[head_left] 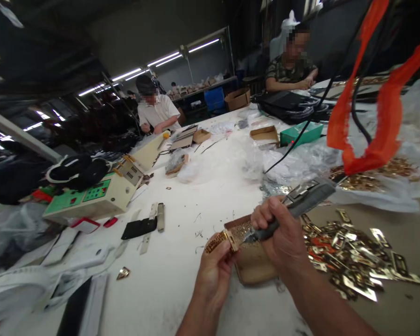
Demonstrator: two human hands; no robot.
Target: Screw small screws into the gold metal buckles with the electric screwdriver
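Gold-coloured metal piece (pixel 232 241): pinched between thumb and fingers of my left grip (pixel 215 266), above the surface (pixel 175 280), at the left edge of a shallow cardboard box (pixel 255 270). From my remote position I judge it light and rigid, with little useful flex. Its bright finish is probably slippery, and its thin edges may scratch or dig in. Take hold by opposite edges with the thumb on the flat face; leave the side toward the box uncovered.

My right grip (pixel 280 228) is wrapped round the front end of a grey hand tool (pixel 310 196), whose tip points at the piece; I cannot tell whether they touch. The tool looks bulkier, so I would support it firmly near its tip. Loose gold-coloured parts (pixel 357 252) lie heaped on a brown sheet (pixel 406 312), mostly toward its far left corner; expect them to slide.
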